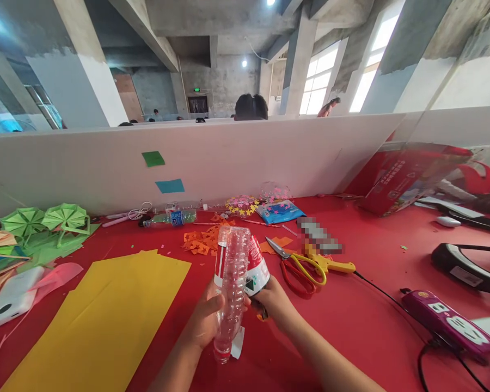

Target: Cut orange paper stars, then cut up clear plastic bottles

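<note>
My left hand (204, 321) is wrapped round a clear ribbed plastic bottle (232, 283), held upside down with its red cap end low near the table. My right hand (273, 302) is closed beside the bottle and pinches its red and white label (255, 269), which is peeled partly away from the bottle. A loose white flap of label hangs near the bottle's lower end. A small dark thing shows under my right fingers, too hidden to name.
Scissors with red and yellow handles (300, 267) and a yellow tool (330, 264) lie right of my hands. Large yellow paper sheets (106, 316) cover the left. Green paper fans (44, 220), orange cutouts (200, 239), a second bottle (169, 219), a purple power strip (449, 324) and a white partition (228, 158) surround them.
</note>
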### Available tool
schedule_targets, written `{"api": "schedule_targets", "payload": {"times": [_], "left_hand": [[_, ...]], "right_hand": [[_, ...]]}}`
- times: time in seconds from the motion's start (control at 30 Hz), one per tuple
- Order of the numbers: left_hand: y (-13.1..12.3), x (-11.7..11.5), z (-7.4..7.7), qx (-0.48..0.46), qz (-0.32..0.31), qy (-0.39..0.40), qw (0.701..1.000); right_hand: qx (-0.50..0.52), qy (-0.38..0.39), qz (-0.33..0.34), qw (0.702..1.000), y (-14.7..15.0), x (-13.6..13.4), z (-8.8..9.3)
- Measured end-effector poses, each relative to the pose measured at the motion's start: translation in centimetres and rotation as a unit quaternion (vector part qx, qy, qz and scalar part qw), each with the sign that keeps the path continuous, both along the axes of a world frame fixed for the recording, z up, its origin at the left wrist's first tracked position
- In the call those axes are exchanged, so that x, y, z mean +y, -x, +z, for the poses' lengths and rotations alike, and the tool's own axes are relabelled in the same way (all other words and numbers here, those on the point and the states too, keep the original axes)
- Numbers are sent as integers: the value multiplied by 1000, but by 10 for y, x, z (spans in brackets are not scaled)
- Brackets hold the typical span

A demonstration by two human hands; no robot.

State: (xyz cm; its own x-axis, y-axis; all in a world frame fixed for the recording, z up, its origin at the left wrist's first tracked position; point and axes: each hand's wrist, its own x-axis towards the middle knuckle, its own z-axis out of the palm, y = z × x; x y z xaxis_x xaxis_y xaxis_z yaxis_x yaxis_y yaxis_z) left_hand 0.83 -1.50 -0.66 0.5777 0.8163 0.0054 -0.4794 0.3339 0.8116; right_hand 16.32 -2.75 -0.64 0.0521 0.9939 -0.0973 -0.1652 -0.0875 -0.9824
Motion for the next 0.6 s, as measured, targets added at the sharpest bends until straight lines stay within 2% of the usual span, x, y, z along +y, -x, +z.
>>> {"api": "schedule_targets", "payload": {"times": [0.13, 0.27, 0.33, 0.47, 0.53, 0.6], "left_hand": [[-4, 2, 8, 17, 143, -21, 989], [-2, 2, 6, 96, 264, -107, 954], [-1, 2, 4, 164, 290, -176, 926], [-1, -1, 1, 331, 298, -329, 833], [-5, -3, -1, 377, 294, -357, 802], [-13, -7, -4, 396, 293, -363, 791]], "right_hand": [[36, -31, -66, 997, -14, 1, 7], [22, -60, -122, 990, -14, -5, 12], [-15, -93, -135, 986, -8, -12, 15], [-55, -167, -126, 976, 3, -23, 22], [-44, -179, -131, 974, 6, -23, 24], [-40, -174, -149, 973, 7, -20, 23]]}}
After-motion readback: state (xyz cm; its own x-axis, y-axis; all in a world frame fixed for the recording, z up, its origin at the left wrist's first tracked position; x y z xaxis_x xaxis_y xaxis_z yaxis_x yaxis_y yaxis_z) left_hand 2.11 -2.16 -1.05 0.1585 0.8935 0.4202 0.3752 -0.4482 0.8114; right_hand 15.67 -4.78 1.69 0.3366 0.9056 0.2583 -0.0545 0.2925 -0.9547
